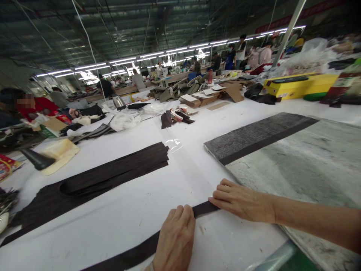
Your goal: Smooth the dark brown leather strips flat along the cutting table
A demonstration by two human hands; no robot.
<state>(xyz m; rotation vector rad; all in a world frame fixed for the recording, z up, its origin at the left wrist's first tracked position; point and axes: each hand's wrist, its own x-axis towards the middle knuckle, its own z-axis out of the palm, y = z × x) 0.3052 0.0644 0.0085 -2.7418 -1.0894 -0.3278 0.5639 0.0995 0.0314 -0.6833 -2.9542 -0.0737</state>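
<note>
Broadly, a white, smudged counter [126, 222] spreads through a hall where long lamps [199, 45] glow far beyond the scuffed board [318, 177]. Past the board's far edge sits a yellow box [304, 84]; well left of the board lies a pile [121, 169] of dark bands. Just left of the board, on the counter, the strip [205, 209] looks narrow, smooth and brownish black, straight near the board, gently curved farther off. The right hand [239, 199] pinches it beside the board; the left hand [177, 237] grasps it farther left, fingers curled.
</note>
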